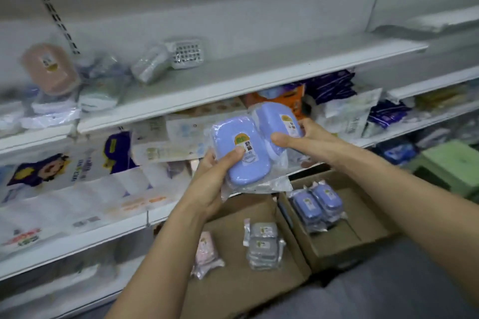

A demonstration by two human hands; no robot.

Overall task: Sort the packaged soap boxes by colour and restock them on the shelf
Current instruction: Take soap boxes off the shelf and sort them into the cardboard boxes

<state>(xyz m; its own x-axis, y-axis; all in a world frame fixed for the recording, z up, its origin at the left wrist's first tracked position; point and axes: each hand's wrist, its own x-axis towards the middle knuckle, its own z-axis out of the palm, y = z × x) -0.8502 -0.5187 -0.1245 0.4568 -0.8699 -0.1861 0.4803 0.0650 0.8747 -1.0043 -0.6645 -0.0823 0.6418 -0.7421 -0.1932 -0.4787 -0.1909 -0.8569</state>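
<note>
My left hand point(217, 179) grips a blue soap box point(241, 158) in its clear wrapper, thumb curled over the label and fingers underneath. My right hand point(298, 137) holds a second blue soap box point(278, 122), thumb pressed on its near face and fingers wrapped round the far end. The two boxes touch side by side, raised in front of the middle shelf point(259, 85). Below my arms, a cardboard carton point(233, 287) holds a stack of grey soap boxes point(263, 246) and a pink soap box point(207, 248) near it. Just beside it, a second carton point(344, 243) holds more blue soap boxes point(317, 204). On the upper shelf, well to the left, a pinkish-brown soap box point(49, 67) leans upright among blurred packets, with a white perforated soap dish point(185, 53) further right
</note>
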